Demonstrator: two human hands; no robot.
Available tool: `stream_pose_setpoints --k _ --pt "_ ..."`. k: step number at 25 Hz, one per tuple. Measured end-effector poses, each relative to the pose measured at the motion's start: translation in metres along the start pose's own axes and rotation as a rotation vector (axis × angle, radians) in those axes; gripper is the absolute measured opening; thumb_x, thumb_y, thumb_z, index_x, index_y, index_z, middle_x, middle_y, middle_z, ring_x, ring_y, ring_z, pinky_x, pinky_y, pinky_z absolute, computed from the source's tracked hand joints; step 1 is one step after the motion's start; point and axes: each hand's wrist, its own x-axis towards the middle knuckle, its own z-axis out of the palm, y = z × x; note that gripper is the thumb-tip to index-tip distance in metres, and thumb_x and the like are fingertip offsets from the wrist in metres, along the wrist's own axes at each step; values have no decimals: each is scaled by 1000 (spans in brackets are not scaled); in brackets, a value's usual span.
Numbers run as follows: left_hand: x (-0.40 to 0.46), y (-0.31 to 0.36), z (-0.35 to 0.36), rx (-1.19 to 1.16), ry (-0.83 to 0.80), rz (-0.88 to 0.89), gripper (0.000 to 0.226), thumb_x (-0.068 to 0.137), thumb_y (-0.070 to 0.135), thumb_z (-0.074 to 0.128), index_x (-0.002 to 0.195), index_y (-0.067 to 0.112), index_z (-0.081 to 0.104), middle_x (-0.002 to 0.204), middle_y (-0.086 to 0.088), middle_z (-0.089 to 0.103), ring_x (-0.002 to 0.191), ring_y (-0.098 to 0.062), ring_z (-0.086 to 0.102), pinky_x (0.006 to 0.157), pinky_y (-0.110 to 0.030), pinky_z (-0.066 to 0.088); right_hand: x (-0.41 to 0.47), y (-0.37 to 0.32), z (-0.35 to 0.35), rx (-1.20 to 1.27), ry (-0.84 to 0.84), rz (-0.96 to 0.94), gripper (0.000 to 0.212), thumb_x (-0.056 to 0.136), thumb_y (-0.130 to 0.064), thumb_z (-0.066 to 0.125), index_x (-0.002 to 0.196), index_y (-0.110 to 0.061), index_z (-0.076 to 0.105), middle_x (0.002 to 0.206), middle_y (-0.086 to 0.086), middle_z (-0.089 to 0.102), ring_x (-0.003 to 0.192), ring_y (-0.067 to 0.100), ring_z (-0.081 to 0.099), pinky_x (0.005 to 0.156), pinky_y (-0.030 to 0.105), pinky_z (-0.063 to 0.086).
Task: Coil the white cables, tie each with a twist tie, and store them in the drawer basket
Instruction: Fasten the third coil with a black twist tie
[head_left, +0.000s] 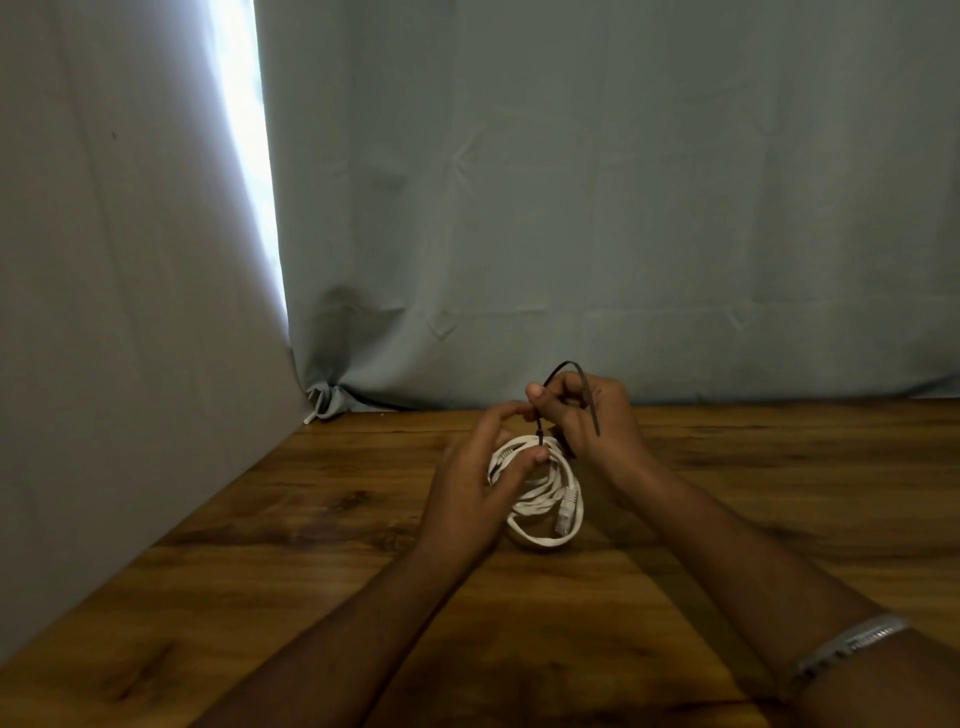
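Behind both hands, a pale blue-grey curtain (597, 208) hanging as a backdrop, its hem bunched to the far left of the hands. Left of the left hand, a plain grey wall (119, 312), with a bright strip of light (249, 156) between wall and curtain. Under the hands and forearms, a wooden table (260, 597) with dark grain.

Between the hands, a white cable (545, 499) wound into a loose coil, standing up off the table, its lower loop touching or almost touching the wood. Ribbed white plug (567, 506) lying against the coil's right side, nearer the right wrist.

Left hand (480, 478) curled round the coil's left side, thumb tip pressed on the top of the loops, fingers reaching up toward the right hand. Right hand (587, 415) just above and behind the coil, thumb and fingers pinched shut on a dark tie (576, 370). Tie running down from that pinch to the top of the coil, arching over the right fingers, loose end hanging past the back of the right hand. Hands close together, fingertips nearly meeting over the coil.

Far down the right forearm, a silver bracelet (847, 647).
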Motion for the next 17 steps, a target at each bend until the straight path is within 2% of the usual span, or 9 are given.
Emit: stream_pose_setpoints --k 3,5,7,9,12,15,17 --pt "1 -1 -5 101 -24 119 35 99 21 69 133 27 67 111 12 77 101 -2 72 85 -34 59 2 -3 -5 17 -103 153 32 93 -27 75 65 -12 69 64 11 62 55 15 58 55 26 49" --pt "2 -3 -6 125 -24 146 33 99 20 68 131 27 68 113 13 76 102 0 71 86 -33 59 0 -3 -8 55 -154 218 33 92 -30 76 64 -14 72 69 14 68 62 21 64 63 32 54" --pt "2 -5 -6 127 -7 132 27 99 21 67 126 26 70 109 13 76 100 -1 72 84 -35 59 -2 -1 -8 53 -178 222 30 92 -30 75 79 -3 77 83 21 76 72 26 70 70 35 59" --pt "4 -8 -6 116 19 102 21 100 23 65 120 23 70 105 11 76 96 -4 72 81 -37 58 -4 2 -7 71 -188 229 36 92 -31 74 90 4 77 86 23 76 73 26 72 70 33 59" --pt "5 -12 -6 98 59 66 18 101 27 64 116 20 70 99 9 77 91 -5 73 78 -39 59 -6 3 -7 96 -232 242 40 94 -34 71 97 6 76 90 24 77 76 28 73 71 32 59" --pt "7 -21 -10 129 130 11 21 100 35 62 113 22 71 93 9 77 86 -3 73 75 -39 60 -9 -3 -6 135 -297 211 24 92 -15 73 112 -2 74 95 18 78 78 20 76 67 25 60" --pt "8 -27 -12 163 155 -28 19 100 38 62 108 23 71 90 9 76 83 -3 72 72 -38 59 -6 0 -8 150 -360 186 37 87 -1 76 122 -5 68 97 19 78 82 22 76 70 29 62"
